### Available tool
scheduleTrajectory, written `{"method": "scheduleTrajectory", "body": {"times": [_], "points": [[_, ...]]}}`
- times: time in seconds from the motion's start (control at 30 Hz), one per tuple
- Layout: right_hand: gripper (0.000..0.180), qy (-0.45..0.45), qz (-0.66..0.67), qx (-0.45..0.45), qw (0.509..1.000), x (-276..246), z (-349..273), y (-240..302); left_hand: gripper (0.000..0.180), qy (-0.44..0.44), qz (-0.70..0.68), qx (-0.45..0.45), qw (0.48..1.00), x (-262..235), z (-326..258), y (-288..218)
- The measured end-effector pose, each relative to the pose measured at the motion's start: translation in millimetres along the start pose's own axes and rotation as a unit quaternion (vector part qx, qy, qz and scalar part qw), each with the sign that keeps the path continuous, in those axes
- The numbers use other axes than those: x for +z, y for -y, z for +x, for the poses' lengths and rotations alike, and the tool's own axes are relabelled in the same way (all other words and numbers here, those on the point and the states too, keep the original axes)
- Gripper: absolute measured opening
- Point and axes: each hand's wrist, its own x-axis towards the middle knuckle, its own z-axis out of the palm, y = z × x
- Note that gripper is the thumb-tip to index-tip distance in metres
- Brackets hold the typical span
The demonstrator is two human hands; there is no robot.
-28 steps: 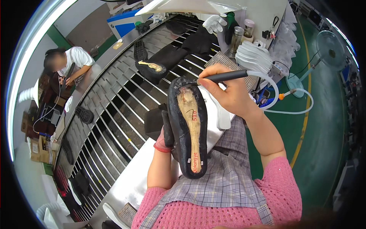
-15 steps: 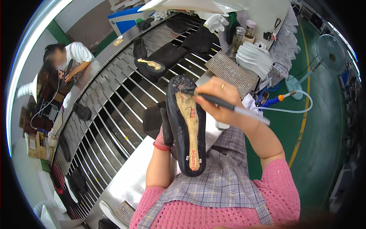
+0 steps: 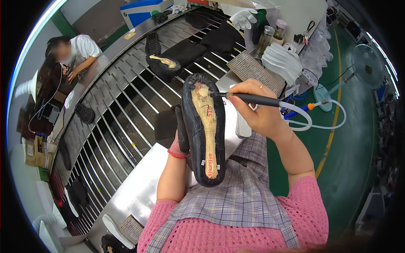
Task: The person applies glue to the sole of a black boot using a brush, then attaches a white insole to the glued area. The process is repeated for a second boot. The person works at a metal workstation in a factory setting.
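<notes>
A black boot upper (image 3: 188, 130), its underside turned toward me, is held up over the metal bench edge. A tan insole board (image 3: 209, 139) with red print runs down its middle. My left hand (image 3: 177, 145), in a glove with a red cuff, grips the boot from behind on the left; the boot hides most of its fingers. My right hand (image 3: 255, 105), bare with a ring, is closed on a black-handled brush (image 3: 259, 100) with a white hose. The brush tip meets the right edge of the toe area, beside a pale, rough patch.
A curved roller conveyor (image 3: 122, 139) carries another black boot (image 3: 164, 67) and loose soles (image 3: 84, 113). At the right lie stacked white insoles (image 3: 282, 63), a brown textured block (image 3: 255, 71) and jars (image 3: 265, 38). A fan (image 3: 367, 63) stands beyond. Another person (image 3: 80, 55) works across the conveyor.
The brush has moved from the toe's middle to its right edge, and its handle has swung nearly level. The boot has shifted slightly up and left in view.
</notes>
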Motion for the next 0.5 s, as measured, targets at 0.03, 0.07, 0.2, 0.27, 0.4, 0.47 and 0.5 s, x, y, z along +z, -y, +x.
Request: {"method": "scheduleTrajectory", "body": {"times": [0.03,0.07,0.2,0.27,0.4,0.47,0.5], "points": [[0.01,0.008,-0.001,-0.034,0.999,1.5,-2.5,-3.7,0.085,-0.004,0.004,0.008,1.0,-0.7,0.6,1.2],[0.01,0.017,-0.002,-0.067,0.998,2.0,-4.3,-6.5,0.084,-0.008,0.007,0.017,1.0,-2.1,1.5,2.3],[0.012,0.157,0.099,-0.052,0.981,-6.7,-25.8,29.2,0.076,0.015,-0.085,-0.013,0.996,-30.7,2.5,5.9],[0.014,0.194,0.153,-0.024,0.969,-9.0,-32.3,34.5,0.073,0.064,-0.134,-0.036,0.988,-27.4,2.3,3.5],[0.017,0.138,0.153,-0.023,0.978,1.2,-36.4,33.8,0.074,-0.038,-0.064,-0.014,0.997,-1.9,6.2,3.7],[0.019,0.159,0.17,-0.034,0.972,0.7,-39.7,31.9,0.075,-0.042,-0.062,-0.022,0.997,-3.1,8.2,3.7],[0.016,0.207,0.19,-0.031,0.959,-7.0,-37.1,36.7,0.075,-0.041,-0.061,-0.025,0.997,-8.4,8.7,4.4]]}}
